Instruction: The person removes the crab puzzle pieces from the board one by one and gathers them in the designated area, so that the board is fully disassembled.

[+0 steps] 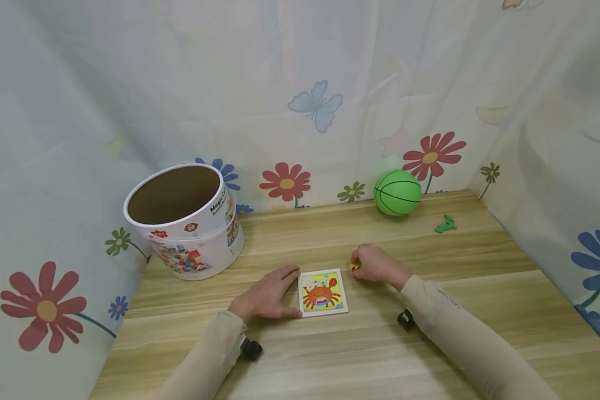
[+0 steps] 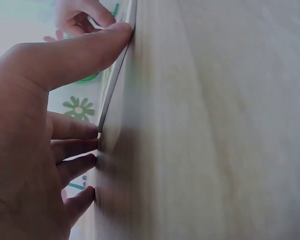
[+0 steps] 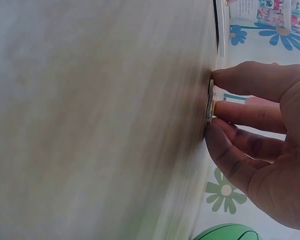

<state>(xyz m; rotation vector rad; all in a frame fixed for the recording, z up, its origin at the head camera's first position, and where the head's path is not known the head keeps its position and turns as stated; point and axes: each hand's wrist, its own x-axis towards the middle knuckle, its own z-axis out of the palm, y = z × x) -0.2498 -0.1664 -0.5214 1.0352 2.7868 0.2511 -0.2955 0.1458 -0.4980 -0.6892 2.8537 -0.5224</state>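
A small square crab puzzle (image 1: 322, 292) with a pale frame lies flat on the wooden table. My left hand (image 1: 272, 294) steadies its left side, thumb at the near corner and index finger at the far one. The left wrist view shows the thumb (image 2: 102, 45) on the thin board edge, with the other fingers spread down to the table. Just right of the board, my right hand (image 1: 380, 265) pinches a small yellow and red puzzle piece (image 1: 354, 268). Seen from the right wrist, that thin piece (image 3: 210, 100) sits low at the tabletop between thumb and fingertips.
A large white printed bucket (image 1: 200, 253) stands open-topped at the back left. Near the back edge on the right are a green ball (image 1: 398, 193) and a small green toy (image 1: 446, 224). A curtain (image 1: 220, 72) with flowers and butterflies hangs behind the table (image 1: 330, 361).
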